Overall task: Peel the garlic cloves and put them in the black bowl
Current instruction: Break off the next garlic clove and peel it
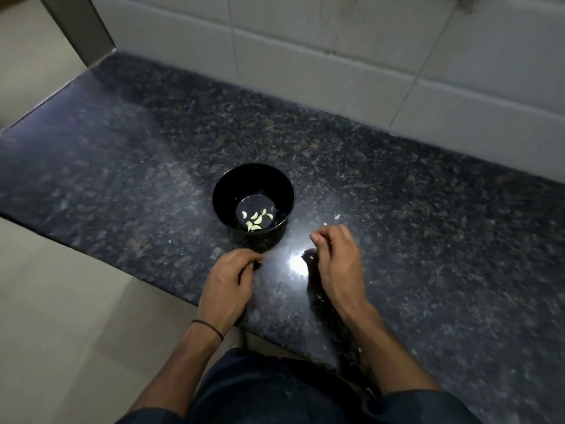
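Garlic cloves [255,220], peeled and pale, lie at the bottom of the black bowl [223,191]. The bowl stands on the dark speckled surface [397,209]. Both hands are just in front of the bowl and do not touch it. The left hand [229,283] has its fingers [247,260] curled in. The right hand [336,261] has curled fingers too. The picture is blurry, so I cannot tell if either hand holds a clove. A few little white bits [337,216] lie on the surface beside the bowl. A thin black band [211,327] goes round the left wrist.
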